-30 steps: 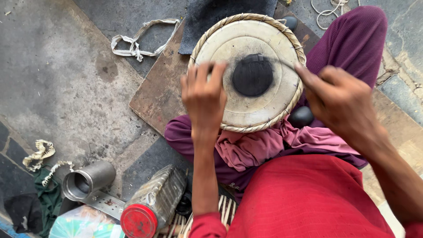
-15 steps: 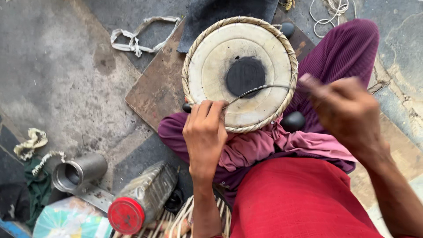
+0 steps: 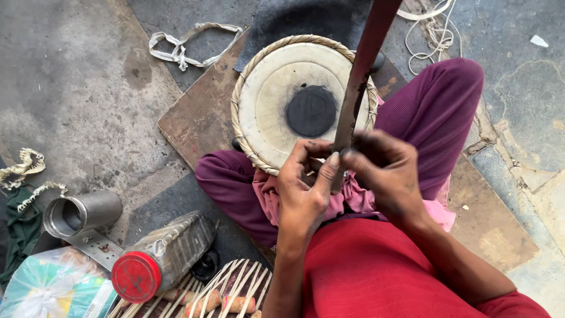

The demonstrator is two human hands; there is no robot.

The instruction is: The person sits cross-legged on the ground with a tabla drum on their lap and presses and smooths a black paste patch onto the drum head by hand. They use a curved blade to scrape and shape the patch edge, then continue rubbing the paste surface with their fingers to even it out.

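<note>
Both hands have come together now, where half a second ago they were apart, the right one out to the side with a thin dark strand and the left resting on the drum's edge. And up comes a long flat strip (image 3: 360,70), dark reddish-brown, standing nearly upright in front of the camera and running out of the top of the view. Left hand (image 3: 306,188) has its thumb pressed against the strip's lower end, fingers curled in behind it; right hand (image 3: 385,171) is pinched on that same lower end from the other side, fingers together, fingertips dark with grime. So both hands are clamped on the strip, touching each other just above the lap. Behind them the drum (image 3: 276,100) sits upright between the crossed legs in purple trousers (image 3: 438,112), pale skin up, black round patch (image 3: 311,111) in the middle, braided ring around the rim, all on a brown board (image 3: 200,118). Off on the concrete to the left: a metal cylinder (image 3: 82,213) on its side, a plastic bottle with a red cap (image 3: 162,256) lying down just beside it, a knotted cloth strap (image 3: 188,44) well apart near the top.
</note>
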